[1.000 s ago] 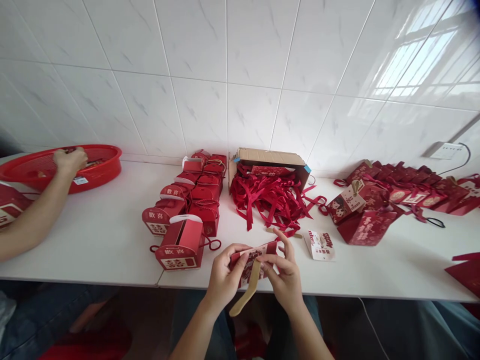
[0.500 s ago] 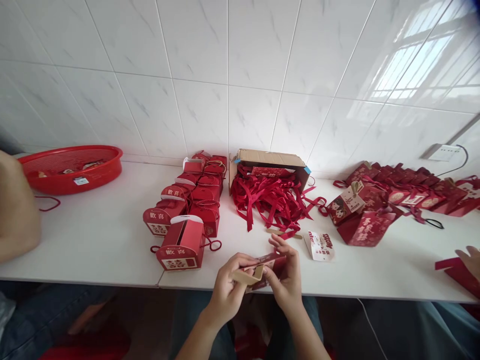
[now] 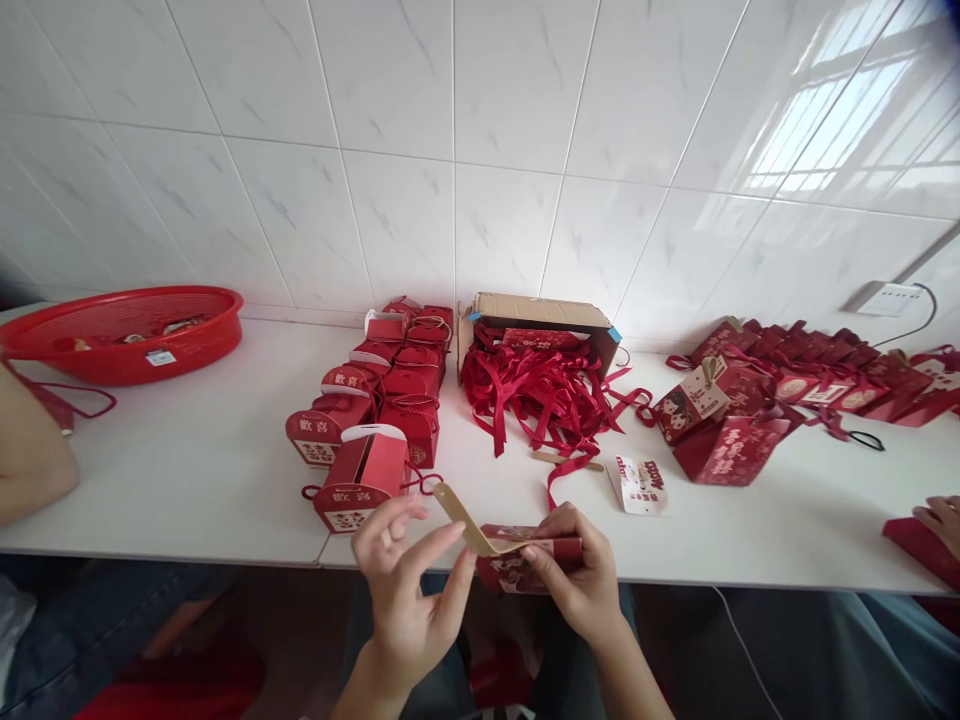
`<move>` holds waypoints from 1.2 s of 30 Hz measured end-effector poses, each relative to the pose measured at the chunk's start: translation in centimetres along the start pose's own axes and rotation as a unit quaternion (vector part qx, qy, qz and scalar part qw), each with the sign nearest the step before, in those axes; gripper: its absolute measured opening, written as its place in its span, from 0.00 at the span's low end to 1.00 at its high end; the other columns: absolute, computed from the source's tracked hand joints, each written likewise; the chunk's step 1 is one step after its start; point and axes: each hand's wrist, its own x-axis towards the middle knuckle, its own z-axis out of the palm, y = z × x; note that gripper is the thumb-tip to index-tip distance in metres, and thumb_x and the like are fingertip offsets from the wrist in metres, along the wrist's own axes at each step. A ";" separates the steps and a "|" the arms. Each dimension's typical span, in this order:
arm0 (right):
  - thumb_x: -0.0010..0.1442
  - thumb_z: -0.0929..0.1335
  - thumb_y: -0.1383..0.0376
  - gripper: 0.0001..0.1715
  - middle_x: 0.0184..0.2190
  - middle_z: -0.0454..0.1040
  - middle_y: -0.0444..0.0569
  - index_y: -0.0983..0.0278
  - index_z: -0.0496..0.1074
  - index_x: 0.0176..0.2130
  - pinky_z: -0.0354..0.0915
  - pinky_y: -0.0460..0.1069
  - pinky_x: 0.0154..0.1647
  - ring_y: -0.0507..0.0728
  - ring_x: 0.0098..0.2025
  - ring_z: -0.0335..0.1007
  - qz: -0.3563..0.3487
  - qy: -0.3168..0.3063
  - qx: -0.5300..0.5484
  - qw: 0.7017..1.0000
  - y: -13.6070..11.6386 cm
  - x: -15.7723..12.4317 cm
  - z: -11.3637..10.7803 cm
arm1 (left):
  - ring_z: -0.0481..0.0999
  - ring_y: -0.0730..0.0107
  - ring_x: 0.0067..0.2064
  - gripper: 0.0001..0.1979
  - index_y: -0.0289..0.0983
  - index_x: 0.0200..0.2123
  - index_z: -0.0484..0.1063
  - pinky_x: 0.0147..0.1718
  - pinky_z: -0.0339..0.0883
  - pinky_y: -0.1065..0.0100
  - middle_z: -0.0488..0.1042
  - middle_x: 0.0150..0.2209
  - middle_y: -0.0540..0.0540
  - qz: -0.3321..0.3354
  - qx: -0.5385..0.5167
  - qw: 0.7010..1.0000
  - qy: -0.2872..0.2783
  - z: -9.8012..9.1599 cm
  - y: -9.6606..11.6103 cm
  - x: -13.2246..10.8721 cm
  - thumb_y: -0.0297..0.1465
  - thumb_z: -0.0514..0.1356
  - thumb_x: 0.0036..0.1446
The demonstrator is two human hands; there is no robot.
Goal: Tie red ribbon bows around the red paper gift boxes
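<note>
My right hand (image 3: 581,580) grips a flat red paper gift box (image 3: 517,560) at the near edge of the white table (image 3: 195,470). A tan paper strip (image 3: 465,520) sticks up and left from the box. My left hand (image 3: 409,590) pinches that strip between thumb and forefinger, its other fingers spread. Just beyond my left hand stands a folded red box with a white handle (image 3: 360,475), the front one of a cluster of finished red boxes (image 3: 397,375).
A cardboard carton (image 3: 540,320) spills red ribbons (image 3: 540,395) mid-table. Flat and half-folded red boxes (image 3: 795,380) line the right. A printed card (image 3: 639,482) lies nearby. A red basket (image 3: 124,330) sits far left. Another person's arm (image 3: 30,450) shows left, another hand (image 3: 941,520) right.
I lowered the box toward the table edge and pulled the tan strip up and left. The person on the left drew an arm back from the red basket; a hand appeared at right.
</note>
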 end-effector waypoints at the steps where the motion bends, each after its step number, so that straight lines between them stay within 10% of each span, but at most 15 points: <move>1: 0.57 0.71 0.65 0.07 0.27 0.70 0.45 0.62 0.66 0.32 0.62 0.48 0.30 0.53 0.29 0.66 -0.009 -0.007 -0.010 1.000 -0.2 0.0 -0.1 | 0.68 0.61 0.48 0.18 0.45 0.44 0.72 0.49 0.68 0.55 0.60 0.50 0.44 0.012 0.017 0.999 -0.026 -0.2 0.1 0.1 0.20 0.62 0.52; 8: 0.56 0.71 0.67 0.08 0.28 0.71 0.46 0.61 0.66 0.34 0.62 0.50 0.32 0.54 0.30 0.66 -0.084 -0.041 -0.026 0.995 -1.6 0.0 -0.3 | 0.65 0.53 0.58 0.08 0.46 0.38 0.79 0.51 0.67 0.55 0.67 0.56 0.44 -0.115 -0.092 0.980 -0.132 0.5 0.9 -0.5 0.29 0.63 0.57; 16: 0.56 0.71 0.66 0.08 0.28 0.72 0.46 0.61 0.67 0.35 0.63 0.51 0.33 0.54 0.30 0.68 -0.096 -0.049 -0.007 0.994 -1.8 -0.1 0.0 | 0.79 0.63 0.40 0.08 0.38 0.37 0.79 0.37 0.74 0.70 0.80 0.37 0.43 -0.330 -0.260 0.896 -0.146 1.1 1.7 -0.8 0.34 0.61 0.59; 36: 0.56 0.72 0.66 0.08 0.29 0.72 0.47 0.61 0.68 0.35 0.62 0.50 0.34 0.55 0.31 0.67 -0.067 -0.070 0.028 0.995 -1.6 -0.6 0.3 | 0.78 0.71 0.31 0.08 0.38 0.33 0.75 0.31 0.71 0.77 0.78 0.31 0.48 -0.343 -0.282 0.885 -0.142 0.6 1.7 -0.8 0.36 0.61 0.59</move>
